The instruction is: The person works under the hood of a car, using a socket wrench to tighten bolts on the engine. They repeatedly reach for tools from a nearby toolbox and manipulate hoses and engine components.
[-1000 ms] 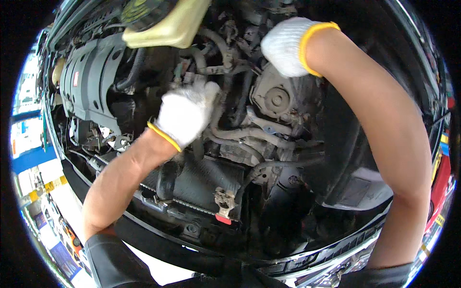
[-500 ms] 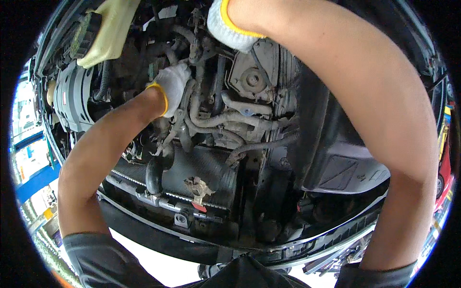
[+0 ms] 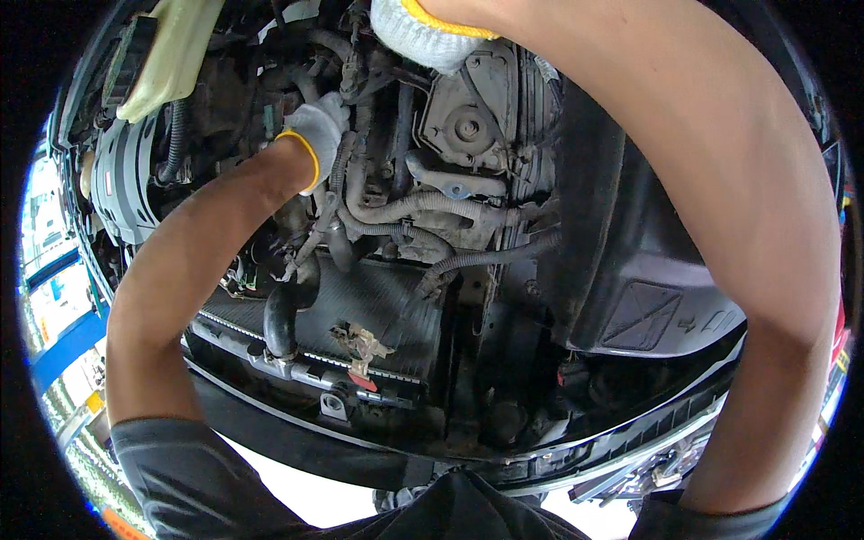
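Observation:
My left hand (image 3: pixel 321 137), in a white knit glove with a yellow cuff, reaches down among dark hoses in the engine bay. It lies beside a ribbed hose (image 3: pixel 340 162), and its fingertips are hidden between the parts. My right hand (image 3: pixel 430 38), gloved the same way, is at the top edge above a dusty grey metal cover (image 3: pixel 468 126). Its fingers are out of sight, so what it touches does not show. Below both hands a corrugated grey conduit (image 3: pixel 418 205) curves across the engine.
A yellowish plastic reservoir (image 3: pixel 171 67) with a black cap stands at upper left. The radiator (image 3: pixel 396 306) and a black radiator hose (image 3: pixel 281 319) lie nearer me. A large black plastic housing (image 3: pixel 643 310) fills the right side under my right arm. The car's front edge curves along the bottom.
The whole view has shifted slightly, so the engine parts appear a little higher and further left. Both hands keep about the same places relative to those parts.

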The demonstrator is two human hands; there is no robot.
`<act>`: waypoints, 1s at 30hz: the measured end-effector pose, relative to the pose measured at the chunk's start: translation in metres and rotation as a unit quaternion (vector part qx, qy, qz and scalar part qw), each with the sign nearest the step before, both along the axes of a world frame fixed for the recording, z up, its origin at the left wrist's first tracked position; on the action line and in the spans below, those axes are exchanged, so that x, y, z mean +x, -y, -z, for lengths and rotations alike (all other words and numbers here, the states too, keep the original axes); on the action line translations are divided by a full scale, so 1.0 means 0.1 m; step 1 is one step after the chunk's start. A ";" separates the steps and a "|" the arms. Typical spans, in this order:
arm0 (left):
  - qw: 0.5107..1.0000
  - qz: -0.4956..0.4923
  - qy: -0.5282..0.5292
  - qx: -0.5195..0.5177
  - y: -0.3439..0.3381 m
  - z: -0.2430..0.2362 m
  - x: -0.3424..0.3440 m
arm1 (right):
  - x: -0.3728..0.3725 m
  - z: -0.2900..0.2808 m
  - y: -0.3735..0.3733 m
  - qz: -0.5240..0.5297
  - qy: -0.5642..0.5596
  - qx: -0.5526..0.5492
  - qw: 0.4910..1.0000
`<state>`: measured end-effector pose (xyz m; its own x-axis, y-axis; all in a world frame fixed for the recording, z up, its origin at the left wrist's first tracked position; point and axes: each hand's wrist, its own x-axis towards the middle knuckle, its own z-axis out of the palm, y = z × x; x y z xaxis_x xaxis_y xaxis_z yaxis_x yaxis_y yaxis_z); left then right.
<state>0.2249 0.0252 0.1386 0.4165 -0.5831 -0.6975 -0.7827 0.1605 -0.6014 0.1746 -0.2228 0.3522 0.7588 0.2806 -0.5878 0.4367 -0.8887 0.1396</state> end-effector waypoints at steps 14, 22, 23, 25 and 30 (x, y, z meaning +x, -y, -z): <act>0.960 -0.114 -0.166 -0.196 0.00 -0.41 -0.05 | -0.02 -0.02 0.02 0.002 -0.001 0.003 1.000; 0.920 -0.204 -0.149 -0.299 0.00 -0.60 -0.33 | -0.04 0.00 0.00 0.003 -0.001 -0.005 1.000; 0.919 -0.212 -0.152 -0.297 0.03 -0.63 -0.33 | -0.04 0.00 0.01 0.007 -0.002 -0.006 1.000; 0.940 -0.101 -0.121 -0.303 -0.08 -0.56 -0.28 | -0.04 -0.01 0.01 0.010 0.003 -0.008 1.000; 0.972 0.040 -0.092 -0.212 -0.02 -0.46 -0.17 | -0.04 0.03 0.03 0.019 0.012 -0.027 0.999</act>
<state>0.2075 0.0274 0.1848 0.2494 -0.8595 -0.4462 -0.8787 -0.0071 -0.4774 0.1705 -0.2261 0.3490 0.7824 0.2190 -0.5830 0.3982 -0.8957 0.1978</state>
